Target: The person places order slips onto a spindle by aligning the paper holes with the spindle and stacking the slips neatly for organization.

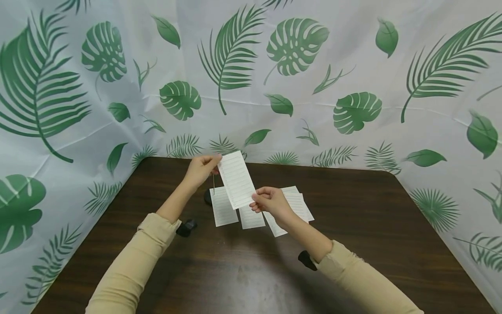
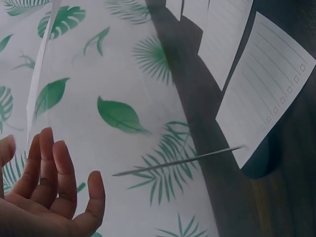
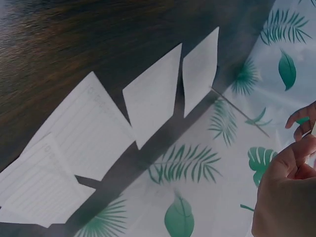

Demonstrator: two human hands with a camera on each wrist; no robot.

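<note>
the left hand (image 1: 201, 171) and right hand (image 1: 274, 204) pinch opposite corners of a lined card (image 1: 237, 179) held above the other cards (image 1: 224, 210), likely a lining-up step, and the next move seems to call for guiding one corner over the thin rod (image 2: 177, 161).

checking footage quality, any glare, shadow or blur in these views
Head view: pale glare on the near part of the table, flanked by soft shadows, print on the held card too small to read; left wrist view: dim, boxes on the rightmost card fading downward; right wrist view: also dim, two middle cards showing hardly any lines.
</note>
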